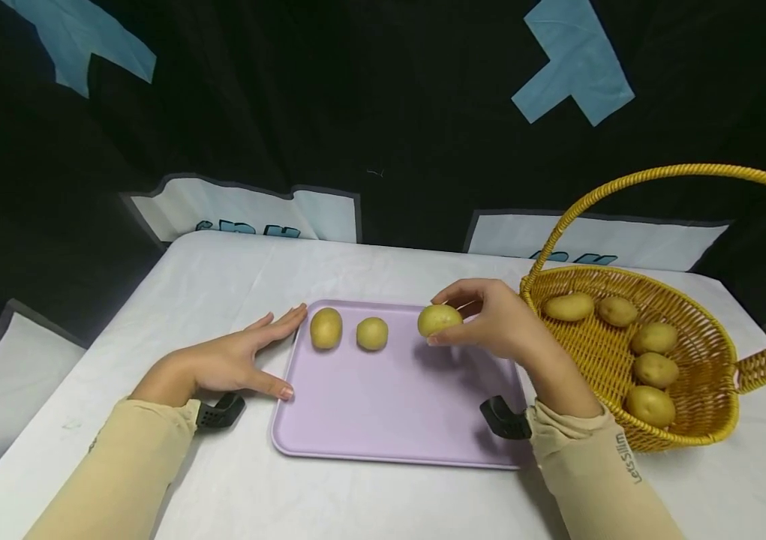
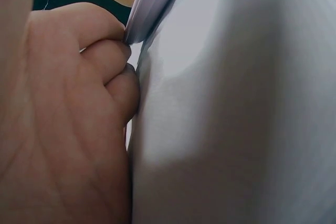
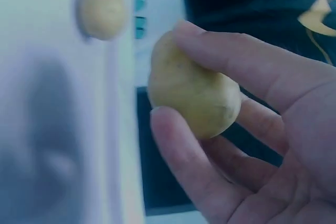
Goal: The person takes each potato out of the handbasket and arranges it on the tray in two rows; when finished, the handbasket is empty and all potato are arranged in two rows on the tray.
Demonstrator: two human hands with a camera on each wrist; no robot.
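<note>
My right hand (image 1: pixel 491 319) pinches a potato (image 1: pixel 440 320) between thumb and fingers, over the right part of a lilac tray (image 1: pixel 383 405). In the right wrist view that same potato (image 3: pixel 191 85) is pale yellow and lumpy, with fingertips on both sides of it. Two more potatoes lie on the tray near its far left corner: an oval potato (image 1: pixel 325 328) and a rounder potato (image 1: pixel 372 334). At the tray's left edge my left hand (image 1: pixel 237 360) is spread, thumb and fingertips right at the rim. Its fingers (image 2: pixel 105 59) bend slightly beside the rim in the left wrist view.
A yellow wicker basket (image 1: pixel 700 345) with a tall arched handle stands right of the tray, close by my right forearm. Several potatoes (image 1: pixel 655 371) lie in it. White cloth (image 1: pixel 234 480) covers the table, and a black curtain (image 1: pixel 328 97) hangs behind.
</note>
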